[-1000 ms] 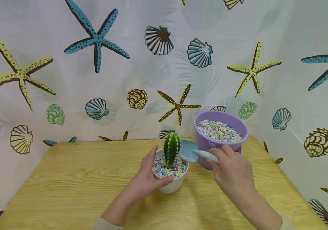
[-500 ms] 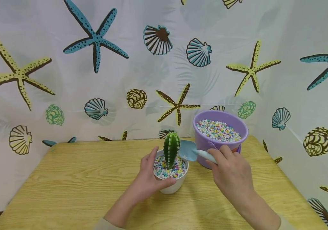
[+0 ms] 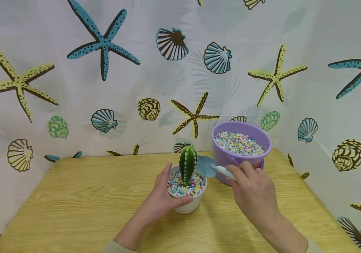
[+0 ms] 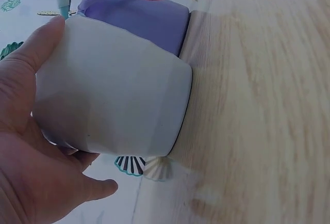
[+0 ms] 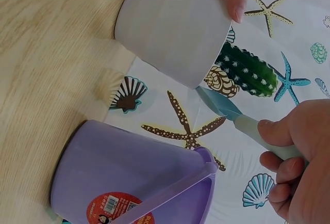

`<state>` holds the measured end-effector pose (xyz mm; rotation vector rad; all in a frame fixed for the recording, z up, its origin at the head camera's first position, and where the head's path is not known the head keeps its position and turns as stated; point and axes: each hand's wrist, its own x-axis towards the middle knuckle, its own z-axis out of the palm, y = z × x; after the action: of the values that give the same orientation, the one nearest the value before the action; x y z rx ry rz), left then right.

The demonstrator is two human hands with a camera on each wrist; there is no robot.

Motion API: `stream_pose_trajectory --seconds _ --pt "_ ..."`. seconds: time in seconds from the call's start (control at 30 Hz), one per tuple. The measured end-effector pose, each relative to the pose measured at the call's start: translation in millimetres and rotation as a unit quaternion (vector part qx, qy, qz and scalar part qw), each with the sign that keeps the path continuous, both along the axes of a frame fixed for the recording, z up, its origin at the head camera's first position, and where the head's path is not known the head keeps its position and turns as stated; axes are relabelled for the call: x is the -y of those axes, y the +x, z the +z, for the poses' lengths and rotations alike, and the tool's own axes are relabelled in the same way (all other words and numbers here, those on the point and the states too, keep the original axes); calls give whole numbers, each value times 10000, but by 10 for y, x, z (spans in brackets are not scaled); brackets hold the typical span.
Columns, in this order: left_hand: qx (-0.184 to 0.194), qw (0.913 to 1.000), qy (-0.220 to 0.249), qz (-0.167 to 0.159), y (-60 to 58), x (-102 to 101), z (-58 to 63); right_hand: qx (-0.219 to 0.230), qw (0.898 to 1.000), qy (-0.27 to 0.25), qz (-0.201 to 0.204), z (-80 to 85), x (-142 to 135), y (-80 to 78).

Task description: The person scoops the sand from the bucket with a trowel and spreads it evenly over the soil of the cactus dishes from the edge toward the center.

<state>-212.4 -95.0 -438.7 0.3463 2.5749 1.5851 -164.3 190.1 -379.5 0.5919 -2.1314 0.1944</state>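
Observation:
A white pot (image 3: 189, 206) of colourful beads stands upright on the table, with a green cactus (image 3: 188, 165) rising from its middle. My left hand (image 3: 163, 202) holds the pot from the left, thumb along the near side of the rim and fingers on the far left side. In the left wrist view the pot's wall (image 4: 118, 84) hides part of those fingers. My right hand (image 3: 256, 189) grips the pale handle of a small blue shovel (image 3: 206, 166). Its blade lies at the pot's right rim, close to the cactus; in the right wrist view the shovel blade (image 5: 219, 102) touches the rim.
A purple bucket (image 3: 223, 165) filled with similar beads stands behind and right of the pot, near my right hand. The wooden table (image 3: 104, 196) ends at a white curtain (image 3: 155, 77) printed with starfish and shells, which also runs along the right side.
The shovel blade stays at the pot's right rim with slight shifts of angle. A few white beads seen at its tip earlier no longer show there. Both hands keep their holds.

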Motion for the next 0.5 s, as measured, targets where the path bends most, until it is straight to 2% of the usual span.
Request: stream_pose_trajectory --seconds 0.27,0.5 --pt "-47 10000 78 -38 -30 3 -20 23 9999 -135 -26 54 -38 2" --pt "32 10000 52 -26 -28 1 -22 304 9987 -399 -132 161 -140 41"
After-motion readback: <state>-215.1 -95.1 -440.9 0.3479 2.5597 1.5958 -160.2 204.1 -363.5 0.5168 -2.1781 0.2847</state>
